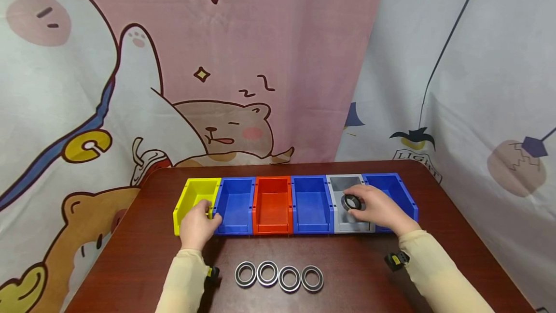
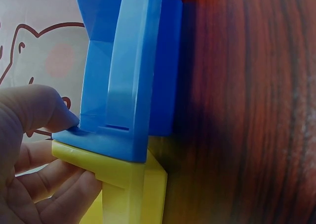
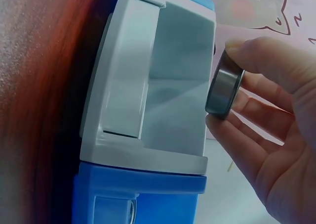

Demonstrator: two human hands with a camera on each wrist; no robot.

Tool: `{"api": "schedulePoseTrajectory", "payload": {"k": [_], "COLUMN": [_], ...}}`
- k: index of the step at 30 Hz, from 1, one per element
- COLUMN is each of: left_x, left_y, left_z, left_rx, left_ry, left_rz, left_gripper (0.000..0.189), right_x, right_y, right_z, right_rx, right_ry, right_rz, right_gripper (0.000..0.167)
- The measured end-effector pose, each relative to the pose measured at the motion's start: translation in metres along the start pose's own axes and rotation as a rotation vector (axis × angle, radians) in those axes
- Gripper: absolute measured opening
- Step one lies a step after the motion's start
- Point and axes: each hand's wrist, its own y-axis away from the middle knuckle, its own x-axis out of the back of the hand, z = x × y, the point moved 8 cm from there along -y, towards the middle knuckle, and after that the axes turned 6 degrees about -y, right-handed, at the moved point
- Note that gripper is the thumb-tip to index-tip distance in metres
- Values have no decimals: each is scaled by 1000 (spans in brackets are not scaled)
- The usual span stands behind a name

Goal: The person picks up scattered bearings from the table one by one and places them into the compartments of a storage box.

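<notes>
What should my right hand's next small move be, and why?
I'd probably lower the bearing into the gray bin and let go: your right hand already pinches it above that bin's open top.

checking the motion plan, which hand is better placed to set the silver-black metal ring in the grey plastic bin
Likely the right hand: it pinches the ring over the bin; the left hand is at the yellow plastic bin.

Reddish-brown wood-grain table [image 1: 356,274], row of six bins [image 1: 292,206], four bearings [image 1: 281,281]
</notes>
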Motion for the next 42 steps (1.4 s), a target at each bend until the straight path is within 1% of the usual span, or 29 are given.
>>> {"api": "schedulePoseTrajectory", "payload": {"k": [8, 14, 19, 31, 38, 40, 42], "left_x": [-1, -1, -1, 0, 0, 0, 0], "left_y": [0, 0, 0, -1, 0, 0, 0], "left_z": [0, -1, -1, 0, -1, -1, -1], "left_rx": [4, 2, 7, 5, 8, 6, 4], "left_ry": [5, 2, 10, 0, -1, -2, -3], "left_rz": [-7, -2, -11, 0, -7, -5, -2], "left_gripper": [44, 45, 45, 44, 44, 44, 44], "right_x": [-6, -12, -21, -40, -50, -53, -55], "right_y": [-12, -20, -23, -28, -32, -32, -33], "right_z": [4, 6, 9, 13, 16, 18, 19], "right_rx": [26, 9, -9, -6, -40, -50, -41], "right_ry": [74, 140, 182, 330, 351, 361, 372], "right_rz": [-24, -77, -121, -127, -174, -177, -173], "right_gripper": [46, 44, 43, 42, 38, 39, 38]}}
